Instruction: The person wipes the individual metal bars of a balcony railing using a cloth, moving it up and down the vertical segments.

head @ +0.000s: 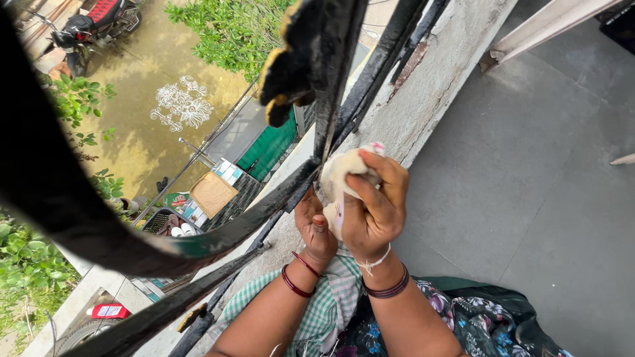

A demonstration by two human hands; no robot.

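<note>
The black railing [278, 198] slants from 7 to 1 o'clock ahead of you. Your right hand [374, 211] is closed around a pale cloth [340, 173], pressed on the bar at 11 o'clock. Your left hand [316, 228] sits just beside it, seemingly curled and holding nothing.

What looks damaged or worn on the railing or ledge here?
The black railing has yellowish patches near the top where paint seems worn off. The concrete ledge shows a brown chipped strip. The right hand presses a white cloth against the bars; the left hand rests beside it.
</note>
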